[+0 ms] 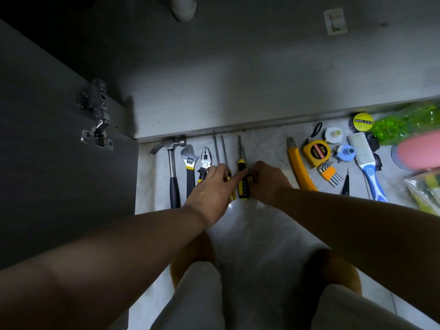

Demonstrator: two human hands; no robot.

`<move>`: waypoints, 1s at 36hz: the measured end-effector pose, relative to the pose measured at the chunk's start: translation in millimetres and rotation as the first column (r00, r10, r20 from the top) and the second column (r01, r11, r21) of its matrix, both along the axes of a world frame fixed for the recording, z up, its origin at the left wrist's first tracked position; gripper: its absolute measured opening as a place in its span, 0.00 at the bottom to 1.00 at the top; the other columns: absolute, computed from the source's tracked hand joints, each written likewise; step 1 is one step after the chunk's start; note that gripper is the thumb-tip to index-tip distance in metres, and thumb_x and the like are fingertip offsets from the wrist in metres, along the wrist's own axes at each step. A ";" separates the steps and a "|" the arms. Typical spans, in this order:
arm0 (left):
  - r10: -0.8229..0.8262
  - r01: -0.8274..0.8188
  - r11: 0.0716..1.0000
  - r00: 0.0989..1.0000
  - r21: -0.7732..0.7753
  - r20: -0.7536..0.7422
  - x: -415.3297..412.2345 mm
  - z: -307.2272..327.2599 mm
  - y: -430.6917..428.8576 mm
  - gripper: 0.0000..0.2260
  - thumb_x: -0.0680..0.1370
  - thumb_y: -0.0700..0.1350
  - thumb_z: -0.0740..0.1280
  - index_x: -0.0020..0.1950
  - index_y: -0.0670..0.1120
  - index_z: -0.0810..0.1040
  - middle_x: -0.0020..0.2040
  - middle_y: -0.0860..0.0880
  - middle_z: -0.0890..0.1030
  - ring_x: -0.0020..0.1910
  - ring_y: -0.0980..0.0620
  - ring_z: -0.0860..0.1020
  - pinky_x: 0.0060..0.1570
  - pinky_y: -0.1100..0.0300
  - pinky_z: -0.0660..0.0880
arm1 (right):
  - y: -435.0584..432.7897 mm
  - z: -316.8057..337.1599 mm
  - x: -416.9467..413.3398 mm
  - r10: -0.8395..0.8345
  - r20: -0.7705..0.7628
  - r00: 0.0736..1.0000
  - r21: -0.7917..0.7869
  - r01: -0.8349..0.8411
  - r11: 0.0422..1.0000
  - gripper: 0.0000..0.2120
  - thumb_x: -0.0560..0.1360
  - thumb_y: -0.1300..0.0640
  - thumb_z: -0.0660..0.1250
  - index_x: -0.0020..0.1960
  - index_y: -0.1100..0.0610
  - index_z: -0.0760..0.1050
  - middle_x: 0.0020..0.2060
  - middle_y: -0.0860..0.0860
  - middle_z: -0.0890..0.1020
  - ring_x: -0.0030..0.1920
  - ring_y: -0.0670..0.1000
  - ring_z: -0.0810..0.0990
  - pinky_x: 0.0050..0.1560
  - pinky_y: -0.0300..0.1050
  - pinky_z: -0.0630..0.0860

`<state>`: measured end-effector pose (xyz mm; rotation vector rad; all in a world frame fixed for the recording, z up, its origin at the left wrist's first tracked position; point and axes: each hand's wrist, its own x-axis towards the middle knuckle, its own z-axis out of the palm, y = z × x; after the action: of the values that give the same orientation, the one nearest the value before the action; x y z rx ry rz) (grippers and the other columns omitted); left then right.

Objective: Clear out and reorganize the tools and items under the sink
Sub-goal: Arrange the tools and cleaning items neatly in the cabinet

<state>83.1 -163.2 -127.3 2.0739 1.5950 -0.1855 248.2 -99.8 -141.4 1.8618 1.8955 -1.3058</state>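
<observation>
Head view shows the cabinet floor (238, 91) already bare, so the clearing-out looks done and the sorting is under way on the tiles in front. Both hands meet at a black-and-yellow screwdriver (242, 171) lying in the row: the left hand (212, 184) rests flat with its forefinger stretched onto the handle, not gripping, and the right hand (266, 179) has its fingers curled at the handle's other side; whether they pinch it I cannot tell. To the left, laid parallel with heads toward the cabinet edge, lie a hammer (173, 167), a wrench (190, 166), pliers (204, 164) and two thinner screwdrivers (220, 148) partly under the left hand. To the right, well apart, the rest is a loose heap: a yellow knife (298, 165), a tape measure (316, 152), hex keys (329, 173), a brush (367, 163), a tape roll (362, 121), a green bag (404, 123). That heap seems unsorted, and nothing is back inside yet. The open door (47, 139) on the left narrows the approach; a drain pipe (184, 7) hangs at the back.
</observation>
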 end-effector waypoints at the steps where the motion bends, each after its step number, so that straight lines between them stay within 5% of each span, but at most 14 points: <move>1: 0.002 -0.002 1.000 1.000 0.003 -0.007 0.2 -0.3 0.2 0.45 0.71 0.34 0.67 0.82 0.58 0.51 0.62 0.46 0.64 0.62 0.45 0.65 0.49 0.56 0.72 | -1.8 -0.5 -2.0 0.006 -0.024 1.000 -0.004 -0.006 1.000 0.15 0.74 0.57 0.70 0.58 0.57 0.71 0.51 0.55 0.80 0.48 0.55 0.79 0.44 0.47 0.75; 12: 0.018 -0.018 1.000 0.998 -0.007 -0.056 4.5 -2.7 0.8 0.38 0.74 0.37 0.67 0.80 0.57 0.58 0.67 0.44 0.63 0.67 0.43 0.62 0.53 0.51 0.76 | -2.3 1.5 17.9 0.224 -0.043 0.974 0.091 -0.219 0.971 0.16 0.75 0.55 0.68 0.58 0.55 0.66 0.54 0.55 0.76 0.48 0.54 0.77 0.43 0.47 0.72; 17: 0.023 -0.024 1.000 0.996 -0.016 -0.081 6.9 -1.6 3.1 0.34 0.77 0.43 0.67 0.80 0.57 0.58 0.68 0.44 0.62 0.68 0.43 0.62 0.56 0.50 0.77 | 2.6 14.5 64.6 0.222 0.189 0.957 0.342 -0.276 0.898 0.26 0.75 0.55 0.67 0.70 0.56 0.62 0.63 0.57 0.70 0.52 0.58 0.79 0.40 0.50 0.77; 20: 0.016 -0.017 1.000 0.994 -0.016 -0.107 8.5 -0.1 4.5 0.33 0.77 0.44 0.67 0.80 0.56 0.59 0.67 0.44 0.62 0.67 0.43 0.63 0.55 0.48 0.77 | 3.2 19.0 87.0 0.102 0.322 0.941 0.295 -0.202 0.934 0.29 0.76 0.55 0.65 0.72 0.58 0.57 0.68 0.59 0.68 0.52 0.63 0.80 0.38 0.51 0.72; 23: -0.015 0.018 1.000 0.989 0.016 -0.149 11.1 0.8 6.3 0.33 0.76 0.46 0.69 0.79 0.54 0.61 0.67 0.44 0.62 0.67 0.43 0.64 0.59 0.46 0.72 | -1.2 20.2 99.6 0.138 0.401 0.906 0.184 -0.227 0.956 0.26 0.79 0.53 0.63 0.72 0.58 0.58 0.66 0.58 0.72 0.53 0.63 0.81 0.43 0.55 0.77; 27: -0.067 0.080 0.994 0.983 0.068 -0.172 13.3 -1.9 9.2 0.33 0.75 0.47 0.69 0.78 0.53 0.61 0.66 0.44 0.64 0.66 0.43 0.67 0.62 0.47 0.69 | -6.1 18.9 96.1 0.140 0.344 0.929 0.114 -0.190 0.975 0.15 0.80 0.56 0.62 0.64 0.59 0.65 0.56 0.59 0.78 0.52 0.61 0.81 0.47 0.57 0.80; 36: -0.101 0.110 0.993 0.974 0.032 -0.203 15.7 -4.6 10.8 0.37 0.73 0.44 0.69 0.80 0.55 0.58 0.69 0.43 0.64 0.67 0.42 0.66 0.64 0.45 0.68 | -4.4 8.5 51.3 0.106 -0.013 0.994 -0.062 -0.107 0.992 0.13 0.78 0.56 0.66 0.59 0.57 0.68 0.51 0.56 0.78 0.49 0.56 0.80 0.47 0.50 0.80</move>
<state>98.8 -152.4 -131.8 2.2351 1.6169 -0.4139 299.5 -104.2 -132.8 1.7024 1.9076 -1.3266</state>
